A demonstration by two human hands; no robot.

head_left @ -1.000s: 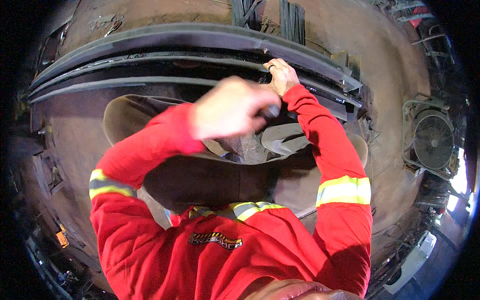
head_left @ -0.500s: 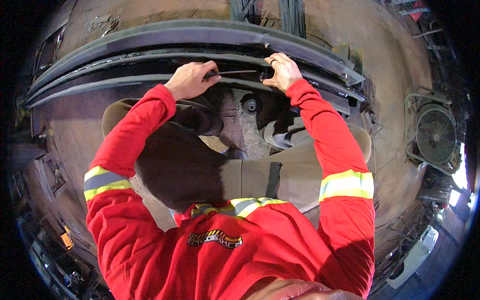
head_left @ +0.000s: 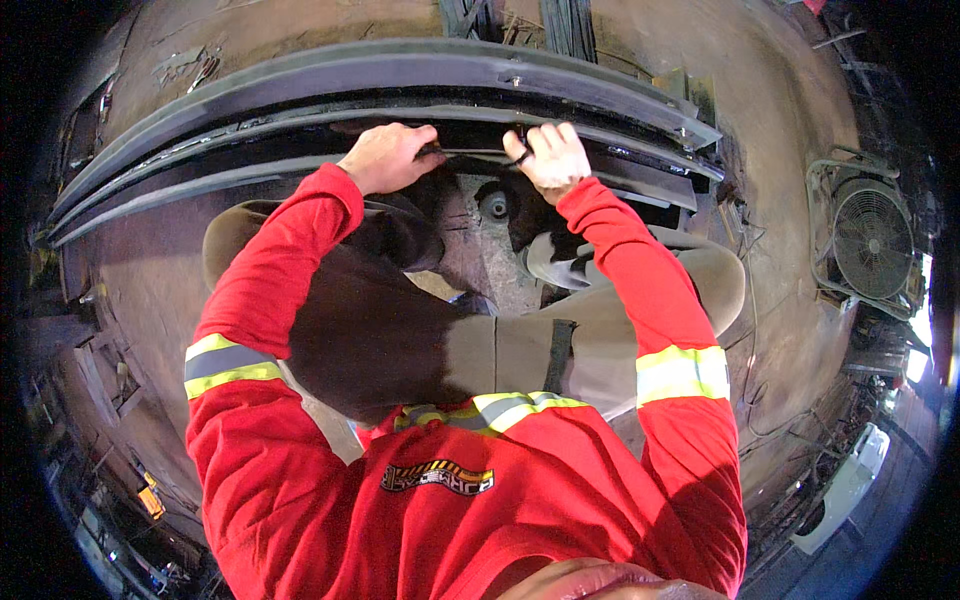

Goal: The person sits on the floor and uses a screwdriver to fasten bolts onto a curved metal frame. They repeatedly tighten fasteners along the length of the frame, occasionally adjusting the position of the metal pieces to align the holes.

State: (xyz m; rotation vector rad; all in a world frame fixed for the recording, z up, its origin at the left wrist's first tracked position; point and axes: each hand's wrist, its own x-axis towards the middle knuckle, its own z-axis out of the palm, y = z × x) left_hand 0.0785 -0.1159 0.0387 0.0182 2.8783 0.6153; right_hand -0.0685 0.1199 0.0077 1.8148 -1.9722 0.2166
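Observation:
Long dark metal beams (head_left: 330, 75) run across the floor in front of my crossed legs. Over the nearer rails, my left hand (head_left: 388, 158) is closed round the dark handle of a screwdriver (head_left: 431, 149). Its thin shaft points right along the rail and is hard to see now. My right hand (head_left: 552, 160) has its fingers curled at the beam, a short way right of my left. Beside its fingertips shows a small dark piece (head_left: 521, 133), whose kind I cannot make out. A small bolt (head_left: 516, 81) sits on the far beam's face.
A floor fan (head_left: 872, 238) stands at the right. Between my legs lies a round metal part (head_left: 495, 205) on a grey slab. Bundled dark bars (head_left: 568, 30) lie beyond the beams. An orange tool (head_left: 151, 497) rests at the lower left.
My right hand has moved slightly left and toward me, and its fingers have curled more. My left hand has stayed nearly in place, while the screwdriver's shaft shows less clearly.

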